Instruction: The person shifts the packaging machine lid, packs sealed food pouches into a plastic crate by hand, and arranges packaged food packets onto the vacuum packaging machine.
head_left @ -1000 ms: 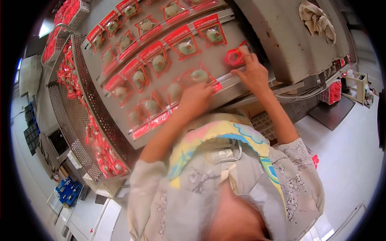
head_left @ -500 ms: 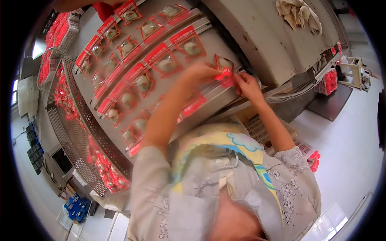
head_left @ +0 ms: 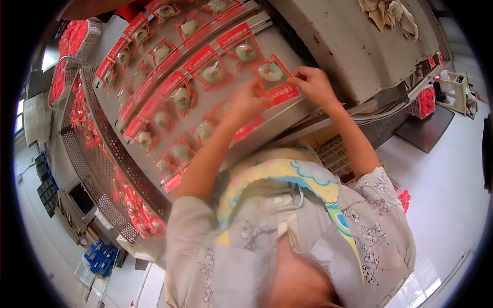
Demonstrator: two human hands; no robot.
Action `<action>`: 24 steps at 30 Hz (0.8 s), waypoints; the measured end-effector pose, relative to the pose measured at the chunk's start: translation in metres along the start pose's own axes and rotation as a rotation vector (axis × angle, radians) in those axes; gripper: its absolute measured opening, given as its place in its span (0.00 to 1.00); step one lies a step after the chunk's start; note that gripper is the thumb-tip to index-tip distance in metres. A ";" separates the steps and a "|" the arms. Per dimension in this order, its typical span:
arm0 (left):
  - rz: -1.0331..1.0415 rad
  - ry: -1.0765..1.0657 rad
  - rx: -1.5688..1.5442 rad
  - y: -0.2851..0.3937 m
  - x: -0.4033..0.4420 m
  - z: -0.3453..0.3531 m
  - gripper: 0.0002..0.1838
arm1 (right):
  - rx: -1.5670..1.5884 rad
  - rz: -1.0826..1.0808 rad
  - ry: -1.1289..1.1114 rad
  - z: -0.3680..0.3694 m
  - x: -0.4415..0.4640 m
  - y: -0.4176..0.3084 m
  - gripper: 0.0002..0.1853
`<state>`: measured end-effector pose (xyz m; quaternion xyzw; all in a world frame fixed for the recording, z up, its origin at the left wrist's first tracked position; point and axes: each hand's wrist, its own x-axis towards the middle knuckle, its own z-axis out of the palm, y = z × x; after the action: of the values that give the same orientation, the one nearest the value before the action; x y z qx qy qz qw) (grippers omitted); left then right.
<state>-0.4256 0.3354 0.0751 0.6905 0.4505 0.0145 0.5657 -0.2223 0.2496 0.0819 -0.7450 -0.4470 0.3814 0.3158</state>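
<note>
A clear packet (head_left: 270, 72) with a red printed strip and a pale, greenish filled piece inside lies flat at the right end of the near row on the metal surface. My right hand (head_left: 314, 86) pinches at its right edge, thumb and fingertips together. My left hand (head_left: 249, 102) is just left of the packet's red strip, low over the row; motion smears its fingers. Similar packets (head_left: 211, 75) lie in slanted rows to the left, their red strips lined along metal rails (head_left: 195, 56).
A perforated metal bin (head_left: 110, 159) with heaped red packets stands at left. A metal housing (head_left: 349, 51) with a cloth (head_left: 393, 18) on top borders the right side. At the top left edge, part of another person's arm (head_left: 90, 7) shows. Crates (head_left: 336, 156) sit below.
The packet that was raised and folded between both hands now lies flat in the near row. My left hand has moved left and down, away from it; my right hand has risen slightly.
</note>
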 end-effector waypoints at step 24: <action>-0.062 0.326 0.450 -0.008 0.001 0.021 0.39 | -0.395 0.000 -0.495 0.000 0.053 0.008 0.14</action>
<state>-0.4188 0.3192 0.0608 0.7732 0.5484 0.0077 0.3184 -0.2021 0.2940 0.0603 -0.6763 -0.5759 0.4569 0.0467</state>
